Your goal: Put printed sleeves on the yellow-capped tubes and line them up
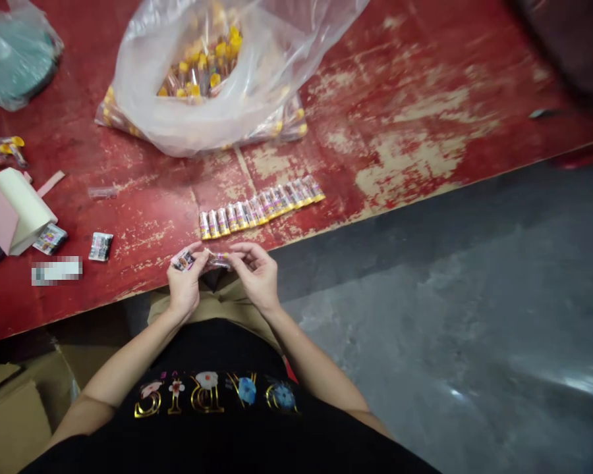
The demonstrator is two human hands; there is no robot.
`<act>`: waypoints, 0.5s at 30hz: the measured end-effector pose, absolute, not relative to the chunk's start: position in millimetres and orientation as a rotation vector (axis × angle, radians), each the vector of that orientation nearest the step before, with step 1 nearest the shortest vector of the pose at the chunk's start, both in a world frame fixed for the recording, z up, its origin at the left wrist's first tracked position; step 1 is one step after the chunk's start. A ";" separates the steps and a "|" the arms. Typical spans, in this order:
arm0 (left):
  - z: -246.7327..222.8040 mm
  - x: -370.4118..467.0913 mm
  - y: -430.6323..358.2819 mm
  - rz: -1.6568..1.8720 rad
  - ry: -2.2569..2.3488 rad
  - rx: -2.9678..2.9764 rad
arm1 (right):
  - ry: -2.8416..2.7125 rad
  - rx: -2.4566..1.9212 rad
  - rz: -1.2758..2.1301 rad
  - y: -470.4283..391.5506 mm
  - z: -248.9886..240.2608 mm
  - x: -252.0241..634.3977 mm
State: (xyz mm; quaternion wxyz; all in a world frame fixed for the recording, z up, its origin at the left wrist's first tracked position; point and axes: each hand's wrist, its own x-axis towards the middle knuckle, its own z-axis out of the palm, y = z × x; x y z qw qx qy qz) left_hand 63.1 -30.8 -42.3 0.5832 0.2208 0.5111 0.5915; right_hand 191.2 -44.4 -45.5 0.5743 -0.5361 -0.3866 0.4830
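Tube [219, 261] btwn L hand [184, 283] & R hand [259, 276], long axis approx. crosswise.

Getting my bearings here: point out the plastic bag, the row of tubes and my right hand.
Plastic bag [175, 128], head view, near wall.
Row of tubes [261, 208], head view, a tube mid-row.
Right hand [259, 278], head view, back of the hand.

The first thing is a small packet [182, 261] with dark print and paler edges. It lies at a tilt in the left hand [184, 284], under the thumb, which covers one part of it. The second thing is a small clear tube [219, 261] with pinkish print and a bit of yellow at its right end. It lies nearly level between the fingertips of the left hand and the right hand [259, 278]. Whether it is sealed is too small to tell.
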 end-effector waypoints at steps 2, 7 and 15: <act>-41.3 60.3 -26.1 1.457 1.218 0.564 | -0.960 -1.237 1.138 -43.0 -39.7 185.3; -38.9 35.8 -6.5 1.565 1.266 0.556 | -1.183 -1.133 0.947 2.2 -12.1 195.2; -35.4 2.7 12.7 1.548 1.247 0.408 | -1.869 -1.356 0.372 260.0 74.4 177.5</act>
